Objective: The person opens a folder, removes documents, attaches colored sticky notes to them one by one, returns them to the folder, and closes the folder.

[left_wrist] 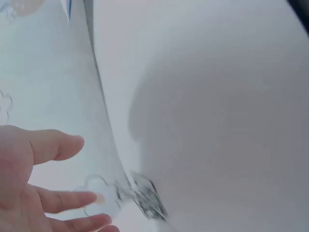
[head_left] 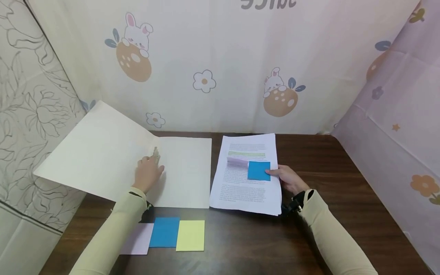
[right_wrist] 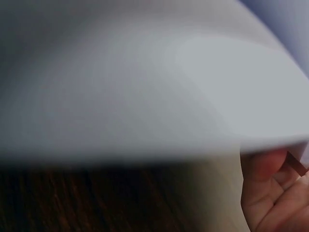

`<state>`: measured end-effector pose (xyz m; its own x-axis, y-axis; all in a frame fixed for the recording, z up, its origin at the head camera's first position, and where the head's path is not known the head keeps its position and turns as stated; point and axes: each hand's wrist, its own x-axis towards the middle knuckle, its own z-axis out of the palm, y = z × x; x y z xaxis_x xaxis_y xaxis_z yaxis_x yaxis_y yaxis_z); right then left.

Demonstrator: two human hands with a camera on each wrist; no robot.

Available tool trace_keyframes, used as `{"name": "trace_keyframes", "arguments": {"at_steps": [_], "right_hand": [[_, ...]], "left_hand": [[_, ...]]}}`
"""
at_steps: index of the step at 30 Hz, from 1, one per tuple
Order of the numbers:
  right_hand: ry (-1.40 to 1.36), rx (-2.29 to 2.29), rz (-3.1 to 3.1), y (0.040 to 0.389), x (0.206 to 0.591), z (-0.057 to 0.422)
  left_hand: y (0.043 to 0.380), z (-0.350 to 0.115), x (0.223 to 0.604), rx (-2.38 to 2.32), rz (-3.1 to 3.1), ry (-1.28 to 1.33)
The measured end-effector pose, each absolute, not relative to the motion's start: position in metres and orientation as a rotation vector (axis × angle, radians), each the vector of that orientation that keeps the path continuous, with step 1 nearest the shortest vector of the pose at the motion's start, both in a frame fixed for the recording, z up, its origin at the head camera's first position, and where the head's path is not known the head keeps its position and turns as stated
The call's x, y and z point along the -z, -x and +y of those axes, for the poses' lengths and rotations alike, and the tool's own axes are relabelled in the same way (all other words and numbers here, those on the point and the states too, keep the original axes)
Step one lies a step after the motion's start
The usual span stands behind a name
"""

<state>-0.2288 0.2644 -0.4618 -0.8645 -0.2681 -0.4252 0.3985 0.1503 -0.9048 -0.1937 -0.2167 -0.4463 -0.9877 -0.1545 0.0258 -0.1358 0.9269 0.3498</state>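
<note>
A white folder [head_left: 185,172] lies spread on the table, its left cover [head_left: 99,149] raised at a slant. Near its fold is a metal clip [head_left: 156,153], which the left wrist view shows blurred as a silver lever clip [left_wrist: 149,198]. My left hand [head_left: 148,173] is over the folder beside this clip, thumb and fingers apart around nothing. With my right hand [head_left: 290,178] I grip the right edge of a stack of printed paper [head_left: 240,191], thumb on top. On the top sheet are a blue sticky note [head_left: 258,170], a lilac sticky note [head_left: 237,162] and green highlighted lines.
Lilac [head_left: 139,238], blue [head_left: 165,232] and yellow sticky note pads [head_left: 190,235] lie in a row at the front of the brown table [head_left: 247,244]. Behind stands a curtain [head_left: 213,46] printed with rabbits and flowers. Patterned walls flank both sides.
</note>
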Motion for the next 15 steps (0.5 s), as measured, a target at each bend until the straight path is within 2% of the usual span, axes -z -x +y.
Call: {"name": "trace_keyframes", "arguments": {"at_steps": [6, 15], "right_hand": [[-0.112, 1.758, 1.942, 0.229, 0.461, 0.263], [-0.109, 1.766, 1.929, 0.228, 0.459, 0.267]], "left_hand": [[0.195, -0.234, 0.446, 0.551, -3.101, -0.334], [0.201, -0.243, 0.452, 0.672, -3.145, -0.341]]}}
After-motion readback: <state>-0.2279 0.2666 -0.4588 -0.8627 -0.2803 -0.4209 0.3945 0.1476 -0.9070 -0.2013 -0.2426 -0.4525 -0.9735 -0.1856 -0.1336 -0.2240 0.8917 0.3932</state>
